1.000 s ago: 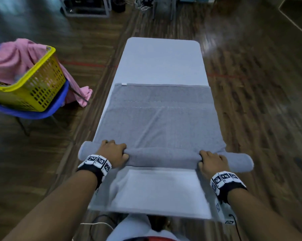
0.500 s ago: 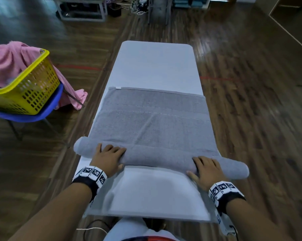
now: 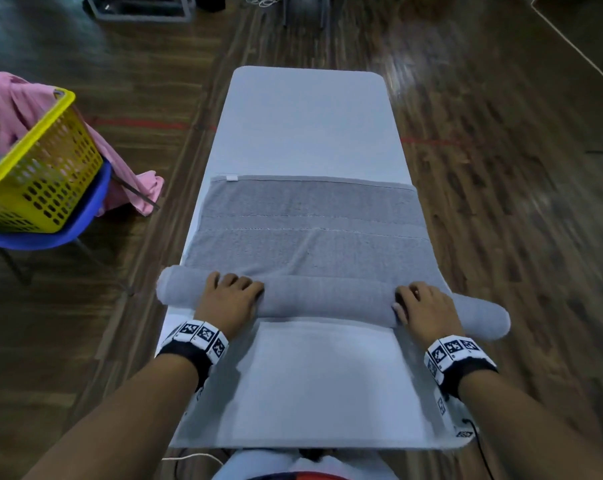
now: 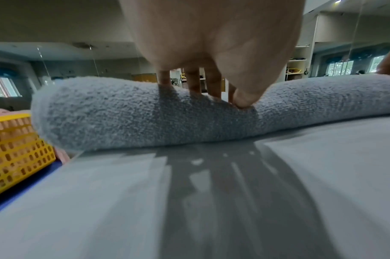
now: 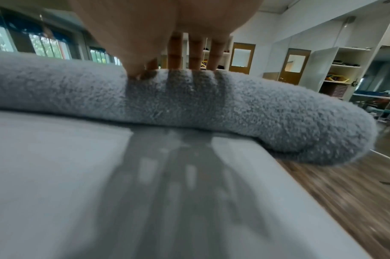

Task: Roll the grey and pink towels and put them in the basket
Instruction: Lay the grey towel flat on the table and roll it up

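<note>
A grey towel lies flat across the white table. Its near part is wound into a thick roll that overhangs both table sides. My left hand sits on the roll's left part, fingers curled over the top. The left wrist view shows the thumb pressing into the near face of the roll. My right hand holds the right part the same way, fingers draped over the roll. A pink towel hangs over the yellow basket at the left.
The basket stands on a blue chair left of the table, on a dark wooden floor. A metal frame stands at the far end of the room. Cables hang at the table's near right corner.
The roll has moved further up the towel and grown thicker. Both hands lay flatter on it half a second ago; now their fingers curl over its top again.
</note>
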A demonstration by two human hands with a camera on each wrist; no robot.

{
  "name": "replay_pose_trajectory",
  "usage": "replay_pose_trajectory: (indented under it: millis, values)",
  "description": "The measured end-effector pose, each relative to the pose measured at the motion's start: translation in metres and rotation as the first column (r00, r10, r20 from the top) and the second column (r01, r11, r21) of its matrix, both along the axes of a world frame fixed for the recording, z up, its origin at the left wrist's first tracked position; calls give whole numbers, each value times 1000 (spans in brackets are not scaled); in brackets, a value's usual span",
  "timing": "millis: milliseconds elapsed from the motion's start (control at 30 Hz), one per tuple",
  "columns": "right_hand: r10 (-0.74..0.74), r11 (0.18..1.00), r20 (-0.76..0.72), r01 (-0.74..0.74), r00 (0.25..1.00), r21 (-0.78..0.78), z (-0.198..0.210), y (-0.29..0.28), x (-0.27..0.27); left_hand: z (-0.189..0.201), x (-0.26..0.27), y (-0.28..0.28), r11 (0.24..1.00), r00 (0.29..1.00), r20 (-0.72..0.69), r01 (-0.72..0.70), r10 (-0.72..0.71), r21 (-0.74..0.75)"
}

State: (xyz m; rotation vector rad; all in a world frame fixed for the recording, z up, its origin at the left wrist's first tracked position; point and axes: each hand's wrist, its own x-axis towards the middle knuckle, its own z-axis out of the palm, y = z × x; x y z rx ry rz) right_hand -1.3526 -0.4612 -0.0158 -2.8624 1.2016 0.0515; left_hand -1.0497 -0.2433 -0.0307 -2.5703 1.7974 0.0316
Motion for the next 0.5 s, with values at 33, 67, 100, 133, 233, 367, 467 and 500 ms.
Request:
replay_pose_trajectory:
  millis: [33,67,100,133,233,367,467,500]
  values:
    - [-13,1000,-11,13,1000,15,-5,6,0,-4,0,3,999,999,-29,-17,18,39]
    - [-32,999,-23,33,999,41,-10,12,1,-7,2,4,996,998,-56,-29,33,85]
    - [-50,996,-27,52,998,68,-14,17,1,-10,5,6,991,997,-74,-25,35,128]
    - [-60,994,-28,62,998,88,-16,20,2,-11,8,6,987,996,-83,-15,29,162]
    - [-47,993,-100,58,994,105,-17,15,6,-9,12,1,978,997,-77,-6,23,209]
    - [-29,979,-166,61,986,195,-7,-16,19,2,19,-17,971,994,-89,-38,60,238]
    - [-18,967,-216,72,976,245,7,-33,28,15,23,-32,951,981,-163,-54,108,303]
    - [-19,967,-240,79,971,241,10,-36,29,19,26,-36,953,976,-190,-49,110,297]
